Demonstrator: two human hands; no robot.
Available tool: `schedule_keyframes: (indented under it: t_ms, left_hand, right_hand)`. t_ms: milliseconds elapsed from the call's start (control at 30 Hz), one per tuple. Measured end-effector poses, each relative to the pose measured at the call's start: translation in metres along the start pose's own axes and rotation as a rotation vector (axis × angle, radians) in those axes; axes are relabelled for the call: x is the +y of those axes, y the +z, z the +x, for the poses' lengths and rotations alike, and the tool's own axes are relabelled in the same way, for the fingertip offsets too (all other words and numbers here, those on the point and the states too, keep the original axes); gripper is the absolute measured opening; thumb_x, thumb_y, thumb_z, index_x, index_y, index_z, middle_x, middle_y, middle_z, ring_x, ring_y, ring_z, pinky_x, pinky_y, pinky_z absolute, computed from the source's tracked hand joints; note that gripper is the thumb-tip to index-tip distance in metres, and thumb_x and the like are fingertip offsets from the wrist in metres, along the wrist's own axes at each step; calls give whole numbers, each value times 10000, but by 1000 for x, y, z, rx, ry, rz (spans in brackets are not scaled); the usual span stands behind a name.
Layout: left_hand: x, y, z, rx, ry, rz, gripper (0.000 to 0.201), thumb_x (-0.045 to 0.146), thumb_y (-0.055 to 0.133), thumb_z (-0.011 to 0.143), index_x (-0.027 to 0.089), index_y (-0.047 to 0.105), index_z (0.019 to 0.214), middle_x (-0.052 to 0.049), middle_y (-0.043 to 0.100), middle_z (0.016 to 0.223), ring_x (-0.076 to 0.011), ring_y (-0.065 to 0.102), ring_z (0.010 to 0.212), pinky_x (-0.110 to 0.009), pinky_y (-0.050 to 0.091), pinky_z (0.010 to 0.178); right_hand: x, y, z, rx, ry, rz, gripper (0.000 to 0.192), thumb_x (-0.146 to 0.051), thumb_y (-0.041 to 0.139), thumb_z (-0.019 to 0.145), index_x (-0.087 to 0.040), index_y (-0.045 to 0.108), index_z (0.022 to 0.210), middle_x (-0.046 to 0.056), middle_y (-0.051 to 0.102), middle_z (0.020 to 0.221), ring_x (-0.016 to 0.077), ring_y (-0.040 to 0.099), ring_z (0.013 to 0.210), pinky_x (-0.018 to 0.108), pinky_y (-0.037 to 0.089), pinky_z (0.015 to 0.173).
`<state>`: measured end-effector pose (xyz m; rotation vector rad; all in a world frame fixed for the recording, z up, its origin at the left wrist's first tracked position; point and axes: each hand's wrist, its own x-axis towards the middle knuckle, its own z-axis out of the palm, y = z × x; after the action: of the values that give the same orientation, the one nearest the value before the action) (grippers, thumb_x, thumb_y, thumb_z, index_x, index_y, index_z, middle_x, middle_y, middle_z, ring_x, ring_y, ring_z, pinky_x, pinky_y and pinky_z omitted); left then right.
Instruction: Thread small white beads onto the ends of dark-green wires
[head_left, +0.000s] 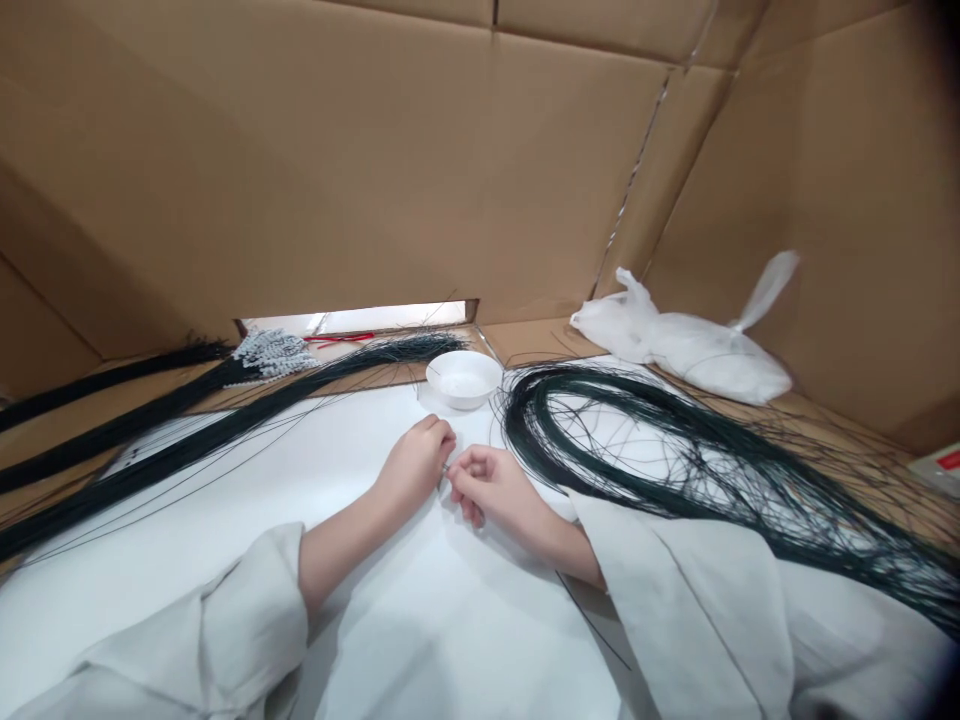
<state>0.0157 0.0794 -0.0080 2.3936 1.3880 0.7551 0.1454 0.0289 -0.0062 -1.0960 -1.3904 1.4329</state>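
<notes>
Left hand [416, 462], right hand [491, 485] pinch thin wire [444, 468]; bowl [463, 378] near.

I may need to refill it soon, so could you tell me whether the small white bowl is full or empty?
Cannot tell: the white bowl stands upright, and its inside looks uniformly white.
</notes>
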Motion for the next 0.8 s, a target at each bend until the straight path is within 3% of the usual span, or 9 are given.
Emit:
schedule_keyframes:
  t_ms: [167, 333, 467, 800]
  left_hand:
    - [2, -10, -12, 40, -43, -62, 168, 197, 391, 809, 162, 547, 759, -48, 581, 762, -167, 546, 698, -278, 409, 646]
    - [3, -20, -43, 69, -289, -532, 167, 303, 467, 791, 159, 538, 836, -24, 597, 757, -140, 567, 649, -254, 440, 630]
    - [9, -23, -60, 12, -376, -696, 186, 303, 506, 774, 150, 569, 858, -7, 581, 715, -120, 532, 638, -234, 421, 631]
    - [14, -21, -62, -55, -447, -902, 192, 274, 530, 774, 131, 605, 879, -20, 601, 705, -114, 525, 641, -237, 410, 646]
  right_hand:
    - [1, 0, 0, -26, -19, -6, 121, -248, 517, 744, -147, 488, 684, -19, 534, 543, 58, 458, 384, 162, 359, 352]
    - [4, -1, 1, -89, -53, -32, 40, -184, 504, 727, -146, 499, 713, -16, 538, 584, 55, 476, 428, 165, 382, 414]
    - [1, 0, -1, -120, -38, -80, 20, -152, 488, 714, -147, 500, 698, -22, 528, 575, 54, 474, 440, 162, 374, 429]
    - [-5, 1, -2, -115, -3, -135, 43, -155, 493, 703, -141, 512, 667, -9, 545, 581, 61, 482, 465, 168, 378, 441]
